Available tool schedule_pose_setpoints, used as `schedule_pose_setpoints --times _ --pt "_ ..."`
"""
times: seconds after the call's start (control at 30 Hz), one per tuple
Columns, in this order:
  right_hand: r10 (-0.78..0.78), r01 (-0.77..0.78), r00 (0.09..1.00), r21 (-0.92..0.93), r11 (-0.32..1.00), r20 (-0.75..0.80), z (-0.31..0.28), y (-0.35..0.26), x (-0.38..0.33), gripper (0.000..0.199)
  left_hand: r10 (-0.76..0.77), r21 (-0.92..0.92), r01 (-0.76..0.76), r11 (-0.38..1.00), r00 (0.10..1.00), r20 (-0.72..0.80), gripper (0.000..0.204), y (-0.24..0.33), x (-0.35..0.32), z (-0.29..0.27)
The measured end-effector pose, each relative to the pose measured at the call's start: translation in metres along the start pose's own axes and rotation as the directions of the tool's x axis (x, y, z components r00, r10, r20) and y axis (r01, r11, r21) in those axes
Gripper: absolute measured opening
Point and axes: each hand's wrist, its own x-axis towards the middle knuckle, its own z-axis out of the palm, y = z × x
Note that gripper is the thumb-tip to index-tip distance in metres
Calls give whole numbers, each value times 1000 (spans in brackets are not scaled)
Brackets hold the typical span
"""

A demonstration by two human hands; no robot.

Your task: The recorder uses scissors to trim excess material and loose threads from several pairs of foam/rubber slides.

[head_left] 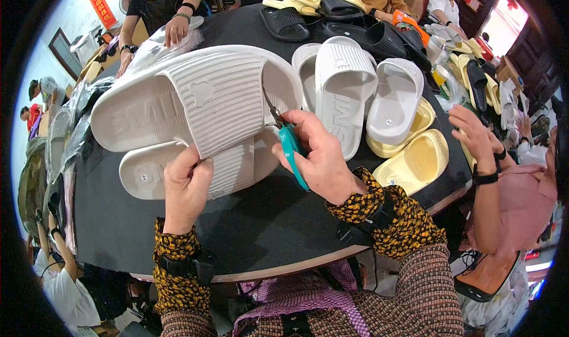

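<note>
The large slipper (228,103) lies beyond the hands (188,180) (317,153), touching the left.

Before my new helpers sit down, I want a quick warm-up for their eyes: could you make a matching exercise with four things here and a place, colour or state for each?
1. Left hand
2. Right hand
3. Scissors handles
4. Tabletop

A. teal
B. gripping the scissors
C. black
D. pinching the near edge of the upper pale slipper's strap

Pairs: 1-D, 2-B, 3-A, 4-C
</note>
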Motion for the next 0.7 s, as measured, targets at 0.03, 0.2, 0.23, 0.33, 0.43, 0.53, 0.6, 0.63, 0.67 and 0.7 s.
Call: schedule_pose_setpoints --times 0.03,0.2,0.23,0.33,0.43,0.53,0.6,0.63,0.67,0.7 --pt "16 -16 1000 40 999 3 0 0 0 45 -25 24 25 999 1000 -8 28 3 1 0" --pt "4 -4 1000 89 996 -2 7 5 -2 45 -166 -68 163 984 985 -42 30 -9 5 -2" --pt "-7 6 1000 62 998 17 6 6 -2 45 -182 -212 166 963 982 -59 34 -9 6 0" --pt "19 -21 998 20 1000 64 8 10 -2 44 -252 -460 183 869 963 -93 40 -10 8 1" --pt "109 -112 987 19 994 114 9 5 -3 44 -296 -558 179 810 947 -126 43 -11 10 -3" --pt "80 -68 991 -106 992 109 9 6 -4 45 -258 -574 124 809 953 -157 46 -18 10 -6" --pt "78 -53 991 -211 976 111 8 5 -4 47 -255 -555 120 823 951 -174 46 -14 9 -2" --pt "79 -55 991 -210 976 111 8 5 -4 47 -251 -532 114 839 949 -192 47 -13 9 -1" --pt "108 -80 985 -207 975 131 8 6 -4 46 -252 -532 116 839 949 -191 47 -15 8 -1" --pt "136 -104 979 -202 974 152 8 6 -3 46 -241 -532 100 841 949 -204 48 -17 7 0"
